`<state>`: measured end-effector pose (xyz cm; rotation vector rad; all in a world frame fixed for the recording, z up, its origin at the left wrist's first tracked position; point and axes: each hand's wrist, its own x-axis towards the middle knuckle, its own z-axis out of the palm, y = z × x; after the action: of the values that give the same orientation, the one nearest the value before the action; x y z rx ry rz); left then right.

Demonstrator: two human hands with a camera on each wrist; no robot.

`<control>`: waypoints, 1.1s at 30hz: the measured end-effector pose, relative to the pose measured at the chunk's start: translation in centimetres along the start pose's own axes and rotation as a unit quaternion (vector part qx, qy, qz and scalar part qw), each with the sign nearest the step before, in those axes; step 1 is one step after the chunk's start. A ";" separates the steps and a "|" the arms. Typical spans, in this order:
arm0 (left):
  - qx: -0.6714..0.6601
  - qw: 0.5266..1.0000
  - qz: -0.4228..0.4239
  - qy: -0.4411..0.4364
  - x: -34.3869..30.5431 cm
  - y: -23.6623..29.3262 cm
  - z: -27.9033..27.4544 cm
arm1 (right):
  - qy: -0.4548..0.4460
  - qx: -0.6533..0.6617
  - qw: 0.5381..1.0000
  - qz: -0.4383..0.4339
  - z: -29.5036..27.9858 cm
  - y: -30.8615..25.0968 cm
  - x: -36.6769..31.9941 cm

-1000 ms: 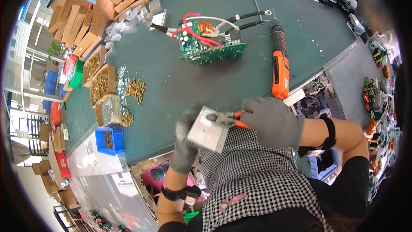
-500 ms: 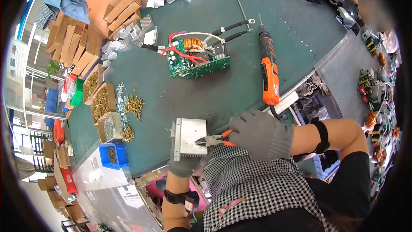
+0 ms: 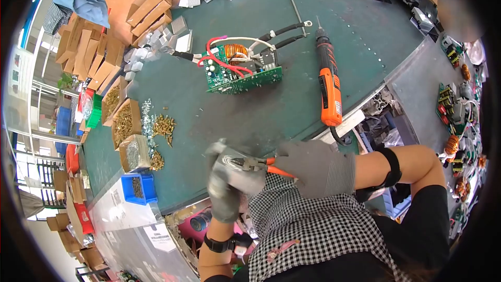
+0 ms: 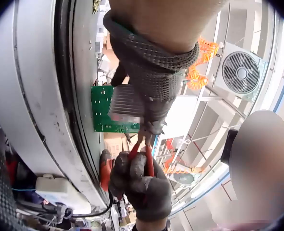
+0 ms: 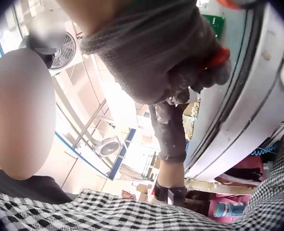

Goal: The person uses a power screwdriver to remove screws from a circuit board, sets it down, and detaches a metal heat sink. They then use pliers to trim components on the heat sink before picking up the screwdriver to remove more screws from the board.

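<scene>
In the head view, the left hand (image 3: 224, 198) grips a finned metal block (image 3: 245, 180) above the near edge of the green surface (image 3: 209, 117), presumably to brace it against the tool. The right hand (image 3: 315, 169) grips red-handled pliers (image 3: 281, 171), their nose on the block's flat face; blur hides whether they bite or merely touch. Held close to the body, the block is probably easier to steady and turn. Further in toward the far edge, a green circuit board (image 3: 250, 83) carries a copper coil and cables, apart from both hands. An orange electric screwdriver (image 3: 330, 99) lies near the right edge, handle toward the person, likely so it can be picked up readily. Brass screws (image 3: 164, 125) lie loose near the left edge, beside open boxes (image 3: 123, 124); a blue bin (image 3: 148, 189) is at the near left corner, seemingly to sort small parts within reach.

In the left wrist view, the block's fins show beside the left hand, and the right hand's fingers curl around the pliers, whose handles stand slightly apart.

In the right wrist view, the right hand curls round a red handle, facing the left hand; the block is mostly hidden.
</scene>
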<state>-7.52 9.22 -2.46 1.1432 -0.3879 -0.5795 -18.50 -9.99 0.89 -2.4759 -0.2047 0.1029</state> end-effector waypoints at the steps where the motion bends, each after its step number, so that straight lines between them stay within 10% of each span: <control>1: -0.167 0.978 -0.114 -0.047 0.3 0.3 0.0 | 0.035 -0.058 0.997 -0.027 0.0 0.1 0.3; 3: -0.397 0.863 -0.296 -0.097 0.5 0.0 -0.8 | 0.072 -0.142 0.985 -0.062 0.0 0.6 0.6; 5: -0.339 0.877 -0.334 -0.065 0.5 -2.1 -2.7 | 0.079 -0.191 0.976 -0.075 0.1 1.2 0.4; 8: -0.189 0.943 -0.235 -0.143 1.4 -1.2 -3.5 | -0.013 -0.096 0.995 0.023 0.0 2.3 0.5; 10: 0.081 0.994 -0.008 -0.074 1.1 -0.9 -1.2 | -0.028 -0.021 0.995 0.098 -0.4 2.3 0.8; 12: 0.397 0.874 0.278 0.027 0.8 -1.5 0.3 | -0.049 0.020 0.990 0.132 0.2 2.0 0.8; 14: 0.518 0.805 0.288 -0.018 0.8 -0.6 -0.4 | -0.072 0.013 0.991 0.115 0.6 1.7 1.1; 18: 0.262 0.948 0.174 0.046 0.9 1.3 1.3 | -0.035 -0.029 0.998 0.047 0.0 0.4 0.2; 19: 0.114 0.992 0.000 0.058 0.9 1.3 -0.4 | 0.005 -0.054 0.998 -0.006 0.4 0.0 -0.2; 20: -0.161 0.979 -0.126 0.007 0.7 -0.5 -2.4 | 0.046 -0.077 0.994 -0.059 0.7 -0.3 -0.4; 25: 0.159 0.964 -0.165 -0.135 0.8 -2.7 -3.8 | -0.022 -0.069 0.997 -0.033 0.2 0.2 -0.2; 26: -0.173 0.942 -0.286 -0.036 0.8 -2.9 -4.3 | -0.041 -0.042 0.998 -0.015 0.3 0.2 -0.4; 29: 0.083 0.995 -0.013 0.061 1.5 -1.0 -1.4 | -0.065 0.060 0.995 0.037 0.0 0.5 -0.5; 33: 0.205 0.978 0.041 0.011 0.8 -0.7 -0.8 | -0.006 0.125 0.991 0.054 -0.5 0.8 -0.1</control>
<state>-6.60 9.08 -3.40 1.5189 -0.5498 -0.4236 -18.45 -10.97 0.83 -2.2352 -0.0586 0.1787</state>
